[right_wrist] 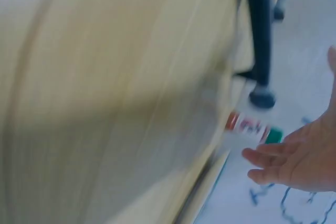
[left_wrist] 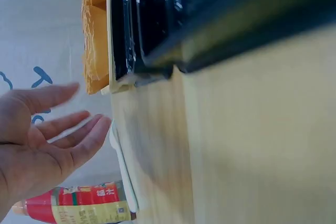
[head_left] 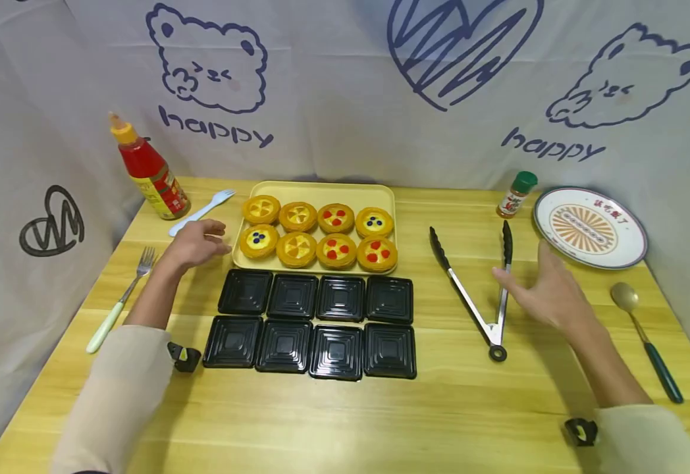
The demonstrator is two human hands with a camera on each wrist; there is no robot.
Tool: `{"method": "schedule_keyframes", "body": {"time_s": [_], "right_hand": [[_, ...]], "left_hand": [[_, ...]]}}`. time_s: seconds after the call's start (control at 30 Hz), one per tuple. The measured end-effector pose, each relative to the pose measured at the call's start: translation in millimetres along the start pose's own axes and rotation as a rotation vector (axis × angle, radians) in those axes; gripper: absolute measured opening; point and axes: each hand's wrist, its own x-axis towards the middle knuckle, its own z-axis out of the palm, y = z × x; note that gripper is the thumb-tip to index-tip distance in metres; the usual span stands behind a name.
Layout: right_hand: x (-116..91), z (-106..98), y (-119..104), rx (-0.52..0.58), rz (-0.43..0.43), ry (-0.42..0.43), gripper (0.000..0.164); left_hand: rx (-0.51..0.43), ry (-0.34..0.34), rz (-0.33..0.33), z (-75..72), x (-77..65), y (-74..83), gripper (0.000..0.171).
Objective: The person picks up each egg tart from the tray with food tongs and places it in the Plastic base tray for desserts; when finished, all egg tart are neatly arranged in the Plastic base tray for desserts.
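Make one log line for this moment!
left grip: empty, beside yellow tray | right grip: empty, near tongs | eight tarts: on tray

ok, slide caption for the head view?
Left hand beside a tray of eight tarts, right hand near open tongs.

The right hand (right_wrist: pixel 302 161) hovers near blurred tongs (right_wrist: pixel 259 35).

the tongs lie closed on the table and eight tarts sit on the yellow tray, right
Not quite: the tongs lie open, spread in a V, as the head view shows. The eight tarts do sit on the yellow tray.
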Motion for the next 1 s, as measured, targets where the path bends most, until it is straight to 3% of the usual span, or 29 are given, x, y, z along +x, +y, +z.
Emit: {"method": "schedule_keyframes", "body": {"time_s": [0.23,0.6,0.7,0.8,1.0], "right_hand": [[-11,17,-37,-0.019,0.059,-0.106,0.122],[-11,46,-58,-0.165,0.143,-0.098,0.131],[-9,50,-57,-0.22,0.113,-0.046,0.125],[-7,49,-56,-0.205,0.093,-0.006,0.114],[-6,41,-49,-0.058,0.081,0.034,0.064]], "left_hand": [[-0.153,-0.009,-0.161,10.5,10.5,5.6,0.048],[-0.213,0.03,-0.226,20.3,18.8,2.0,0.038],[-0.243,0.032,-0.229,20.0,19.0,1.6,0.033],[-0.24,0.045,-0.232,20.5,20.0,2.5,0.03],[-0.214,0.049,-0.25,21.1,20.3,4.5,0.031]]}}
